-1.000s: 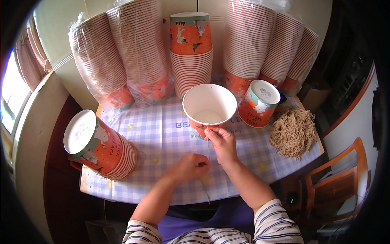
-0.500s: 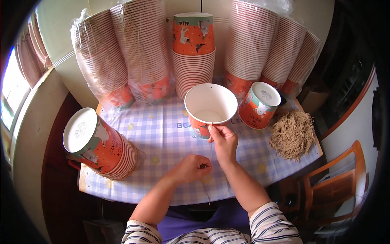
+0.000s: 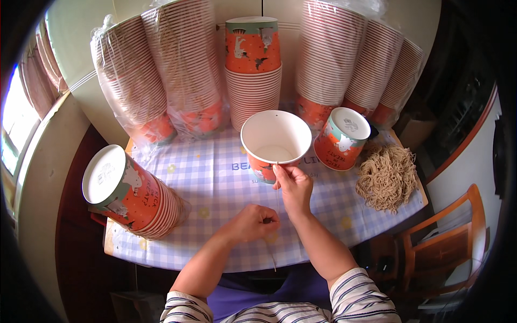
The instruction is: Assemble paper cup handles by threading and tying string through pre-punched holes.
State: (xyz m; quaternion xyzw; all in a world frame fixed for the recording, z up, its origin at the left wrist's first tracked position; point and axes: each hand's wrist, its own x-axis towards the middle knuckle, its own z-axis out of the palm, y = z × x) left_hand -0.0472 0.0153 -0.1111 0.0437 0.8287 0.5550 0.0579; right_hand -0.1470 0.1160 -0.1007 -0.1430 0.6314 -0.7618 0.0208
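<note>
a: where's the cup?

b: open paper cup [image 3: 276, 141] sits upright at centre frame on the checked worktop [image 3: 215, 177], mouth up, white inside. my right hand [image 3: 293, 185] is at its near rim, fingertips pinched together on a thin string [image 3: 277, 200] right where it meets the rim.

a: left hand?

b: left hand [image 3: 253, 223] is lower centre, fingers curled shut on the lower part of that string, resting on the worktop. string runs taut-ish between the two hands, tail end trails toward the bottom edge.

a: handling?

b: i'd judge the cup light and thin-walled, easy to dent or tip, so hold it by the rim or steady the side, don't squeeze. string looks fine and limp, slips easily, needs a fingertip pinch near the end.

a: around it?

b: upside-down cup [image 3: 342, 138] just right of it, pile of string [image 3: 386, 176] at right, cup stack lying on its side [image 3: 129, 194] at left, bagged cup stacks [image 3: 161, 75] along the top, unbagged stack [image 3: 253, 70] behind the cup.
</note>
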